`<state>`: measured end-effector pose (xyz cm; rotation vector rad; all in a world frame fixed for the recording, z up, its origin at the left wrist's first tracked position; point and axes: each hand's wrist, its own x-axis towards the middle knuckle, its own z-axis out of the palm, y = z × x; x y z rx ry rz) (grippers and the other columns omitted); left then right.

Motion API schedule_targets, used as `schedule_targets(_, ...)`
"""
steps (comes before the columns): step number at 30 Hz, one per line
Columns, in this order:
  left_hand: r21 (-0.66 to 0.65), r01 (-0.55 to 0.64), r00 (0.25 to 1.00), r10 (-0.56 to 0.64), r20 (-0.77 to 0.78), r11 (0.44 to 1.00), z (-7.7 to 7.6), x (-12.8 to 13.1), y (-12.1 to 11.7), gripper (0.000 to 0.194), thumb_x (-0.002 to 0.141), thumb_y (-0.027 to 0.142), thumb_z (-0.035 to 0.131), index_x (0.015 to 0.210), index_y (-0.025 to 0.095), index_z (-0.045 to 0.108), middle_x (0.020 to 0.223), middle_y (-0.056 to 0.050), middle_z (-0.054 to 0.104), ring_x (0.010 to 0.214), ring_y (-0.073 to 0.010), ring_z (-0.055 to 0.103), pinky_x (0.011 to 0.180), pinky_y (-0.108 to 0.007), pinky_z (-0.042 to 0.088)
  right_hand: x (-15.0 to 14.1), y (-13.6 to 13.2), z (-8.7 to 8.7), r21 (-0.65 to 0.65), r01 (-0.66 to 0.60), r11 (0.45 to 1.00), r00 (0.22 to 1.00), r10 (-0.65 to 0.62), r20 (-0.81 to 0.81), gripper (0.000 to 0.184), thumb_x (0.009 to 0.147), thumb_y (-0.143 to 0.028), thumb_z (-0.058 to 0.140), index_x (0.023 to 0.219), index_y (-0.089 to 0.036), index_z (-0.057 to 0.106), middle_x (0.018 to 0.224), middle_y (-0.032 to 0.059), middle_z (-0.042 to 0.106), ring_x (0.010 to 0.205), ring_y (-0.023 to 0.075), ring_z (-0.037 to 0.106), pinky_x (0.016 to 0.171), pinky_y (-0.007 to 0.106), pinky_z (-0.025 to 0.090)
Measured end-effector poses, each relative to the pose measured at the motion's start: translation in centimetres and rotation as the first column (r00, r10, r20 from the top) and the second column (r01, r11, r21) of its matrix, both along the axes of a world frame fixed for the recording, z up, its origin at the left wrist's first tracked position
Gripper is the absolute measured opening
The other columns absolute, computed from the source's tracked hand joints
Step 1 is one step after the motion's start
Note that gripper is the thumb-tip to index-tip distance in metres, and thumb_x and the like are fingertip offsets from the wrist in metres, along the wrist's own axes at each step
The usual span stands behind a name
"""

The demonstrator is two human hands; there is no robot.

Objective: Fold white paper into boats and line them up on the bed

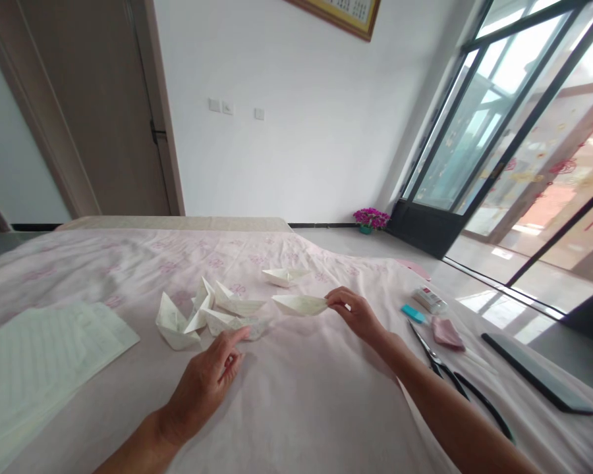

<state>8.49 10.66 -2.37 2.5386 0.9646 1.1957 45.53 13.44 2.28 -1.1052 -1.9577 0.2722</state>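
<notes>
Between the thumb and fingers of my right hand (352, 311) is the right tip of a folded paper boat (299, 304). My left hand (210, 368) has its index finger stretched toward another paper boat (232, 324) at the front of a cluster; the other fingers are curled and seem to hold nothing. Whether the fingertip touches that boat I cannot tell. Several paper boats crowd together there, one paper boat (175, 326) standing at the left with its point up. Farther back, a single paper boat (285, 276) sits apart on the pink bedsheet (296, 401).
A stack of lined paper sheets (54, 362) lies at the left. On the right are black-handled scissors (437, 362), a blue eraser (413, 313), a small clear-and-white pack (429, 300), a folded pink cloth (447, 333) and a long dark flat case (536, 372) near the edge.
</notes>
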Motion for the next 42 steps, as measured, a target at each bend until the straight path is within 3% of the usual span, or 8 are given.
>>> schedule_targets(5, 0.066, 0.075, 0.994, -0.069, -0.089, 0.995, 0.1, -0.1, -0.2, 0.039, 0.096, 0.012, 0.042, 0.134, 0.022, 0.045, 0.121, -0.008, 0.062, 0.110, -0.0144, 0.062, 0.092, -0.023, 0.051, 5.3, 3.2, -1.0, 0.038, 0.121, 0.992, 0.990, -0.123, 0.067, 0.011, 0.089, -0.027, 0.057, 0.086, -0.022, 0.067, 0.093, 0.0051, 0.067, 0.086, 0.0191, 0.062, 0.079, 0.032, 0.049)
schedule_targets(12, 0.080, 0.127, 0.986, -0.117, -0.117, 0.989, 0.1, 0.0, -0.1, 0.031, 0.096, 0.010, 0.042, 0.122, 0.022, 0.056, 0.115, -0.006, 0.064, 0.109, -0.0133, 0.061, 0.093, -0.022, 0.050, 8.6, 5.5, -2.0, 0.021, 0.176, 0.984, 0.975, -0.177, 0.131, 0.010, 0.086, -0.022, 0.056, 0.085, -0.021, 0.065, 0.092, 0.0051, 0.065, 0.086, 0.0192, 0.060, 0.079, 0.033, 0.048)
schedule_targets(21, 0.096, 0.139, 0.982, -0.124, -0.141, 0.986, -0.5, -0.1, 0.1, 0.031, 0.096, 0.009, 0.041, 0.117, 0.022, 0.059, 0.117, -0.008, 0.062, 0.105, -0.0130, 0.064, 0.089, -0.022, 0.052, 9.4, 7.2, -2.8, 0.014, 0.184, 0.983, 0.973, -0.184, 0.139, 0.009, 0.084, -0.021, 0.055, 0.083, -0.021, 0.064, 0.092, 0.0044, 0.065, 0.086, 0.0187, 0.060, 0.081, 0.033, 0.048)
schedule_targets(35, 0.067, 0.153, 0.979, -0.143, -0.144, 0.986, -0.8, -0.1, 0.2, 0.028, 0.096, 0.010, 0.041, 0.110, 0.024, 0.061, 0.115, -0.006, 0.062, 0.098, -0.0119, 0.066, 0.084, -0.020, 0.053, 9.6, 7.8, -3.2, 0.013, 0.225, 0.974, 0.968, -0.225, 0.115, 0.010, 0.082, -0.022, 0.056, 0.084, -0.021, 0.065, 0.090, 0.0045, 0.065, 0.082, 0.0181, 0.060, 0.076, 0.032, 0.049)
schedule_targets(42, 0.066, 0.170, 0.977, -0.160, -0.140, 0.983, -0.2, 0.0, 0.0, 0.027, 0.096, 0.009, 0.040, 0.104, 0.023, 0.062, 0.112, -0.006, 0.064, 0.098, -0.0123, 0.066, 0.081, -0.019, 0.053, 9.4, 7.8, -3.3, 0.025, 0.240, 0.971, 0.965, -0.241, 0.108, 0.026, 0.075, -0.013, 0.052, 0.094, -0.020, 0.068, 0.095, 0.0056, 0.064, 0.079, 0.0164, 0.060, 0.068, 0.028, 0.050)
